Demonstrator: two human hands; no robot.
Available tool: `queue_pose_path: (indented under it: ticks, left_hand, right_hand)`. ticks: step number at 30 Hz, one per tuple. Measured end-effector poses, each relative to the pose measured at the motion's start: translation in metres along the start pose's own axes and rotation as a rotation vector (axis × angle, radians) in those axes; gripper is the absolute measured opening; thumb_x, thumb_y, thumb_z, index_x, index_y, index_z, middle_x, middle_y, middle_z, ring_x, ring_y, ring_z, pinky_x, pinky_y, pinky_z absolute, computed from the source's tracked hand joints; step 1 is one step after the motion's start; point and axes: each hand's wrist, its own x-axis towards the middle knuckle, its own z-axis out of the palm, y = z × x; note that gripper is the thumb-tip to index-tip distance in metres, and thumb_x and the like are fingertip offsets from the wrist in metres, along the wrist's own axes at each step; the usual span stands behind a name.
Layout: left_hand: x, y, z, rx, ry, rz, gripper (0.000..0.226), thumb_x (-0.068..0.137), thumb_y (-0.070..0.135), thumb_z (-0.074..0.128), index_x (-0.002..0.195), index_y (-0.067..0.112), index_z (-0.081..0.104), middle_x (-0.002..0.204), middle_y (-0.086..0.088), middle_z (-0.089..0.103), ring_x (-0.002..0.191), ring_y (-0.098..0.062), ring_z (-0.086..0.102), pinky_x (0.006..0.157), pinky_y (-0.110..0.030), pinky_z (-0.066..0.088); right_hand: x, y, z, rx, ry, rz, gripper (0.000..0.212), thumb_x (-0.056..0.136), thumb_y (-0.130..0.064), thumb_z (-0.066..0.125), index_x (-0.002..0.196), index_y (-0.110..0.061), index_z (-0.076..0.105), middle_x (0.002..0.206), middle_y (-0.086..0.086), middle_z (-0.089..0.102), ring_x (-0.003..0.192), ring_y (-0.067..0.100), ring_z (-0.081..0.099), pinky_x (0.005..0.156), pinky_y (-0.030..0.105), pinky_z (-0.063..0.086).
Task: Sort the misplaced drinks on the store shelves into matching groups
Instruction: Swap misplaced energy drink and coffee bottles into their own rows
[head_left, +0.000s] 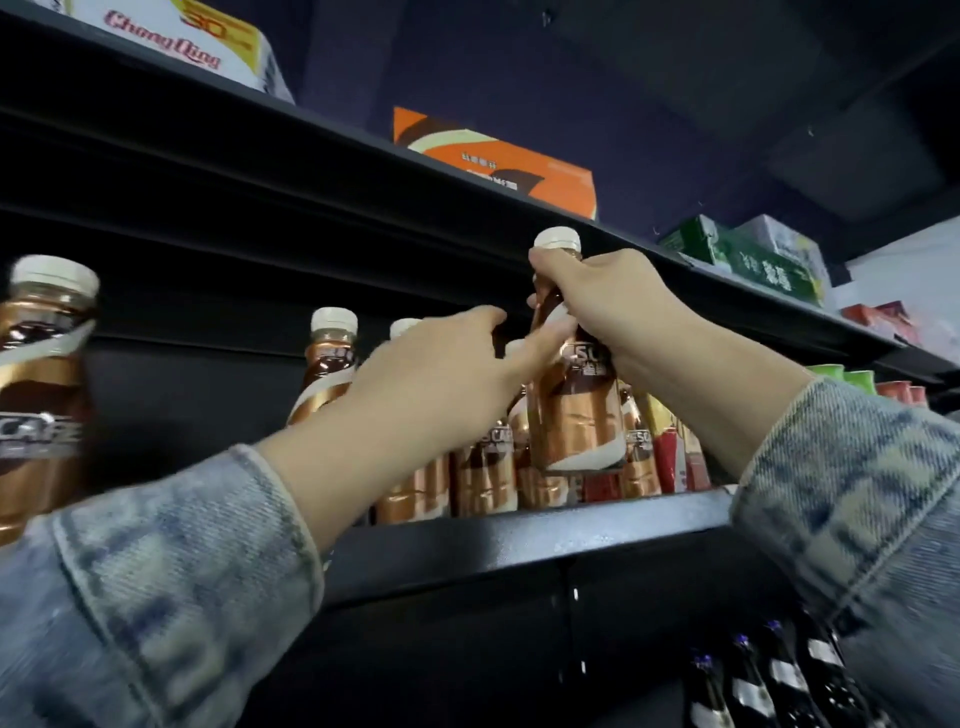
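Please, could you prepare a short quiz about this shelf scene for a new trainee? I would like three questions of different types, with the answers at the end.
1. True or false: the right hand has its grip on a coffee bottle, close to the neck.
2. What is the left hand doing? A. It pinches a red can. B. It reaches with straight fingers toward the bottles. C. It hangs below the shelf.
3. Fill in: the carton on the upper shelf, above that bottle, is mainly ____ in colour.

Key: 1 true; 2 B; 3 orange.
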Motion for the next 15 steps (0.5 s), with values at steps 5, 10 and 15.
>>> queue_pose_path:
  ticks: [5,10,15]
  left_hand:
    - [0.063,0.018,0.028,0.158,0.181,-0.006,0.059,0.091,0.06,0.023,0.132,0.024,0.045,0.11,-0.004,0.064,0.101,-0.024,0.058,0.081,-0.04,0.05]
    - [0.118,0.042,0.069,0.368,0.116,-0.084,0.062,0.09,0.06,0.028,0.133,0.018,0.041,0.106,-0.007,0.064,0.093,-0.025,0.061,0.074,-0.037,0.049]
    - [0.152,0.05,0.101,0.466,-0.033,-0.224,0.078,0.084,0.07,0.026,0.143,0.018,0.028,0.123,-0.005,0.061,0.117,-0.026,0.053,0.107,-0.048,0.024]
  right_hand:
    - [0.032,0.024,-0.032,0.038,-0.019,0.029,0.041,0.081,-0.037,0.066,0.094,0.002,0.07,0.078,0.014,0.064,0.058,0.023,0.058,0.063,0.032,0.05]
    - [0.053,0.055,-0.054,0.059,-0.076,-0.01,0.029,0.082,-0.033,0.065,0.081,-0.005,0.066,0.073,0.016,0.056,0.063,0.026,0.053,0.061,0.033,0.043]
    - [0.078,0.086,-0.074,0.116,-0.108,-0.01,0.042,0.083,-0.034,0.064,0.089,0.008,0.067,0.073,0.017,0.054,0.063,0.026,0.052,0.06,0.035,0.044]
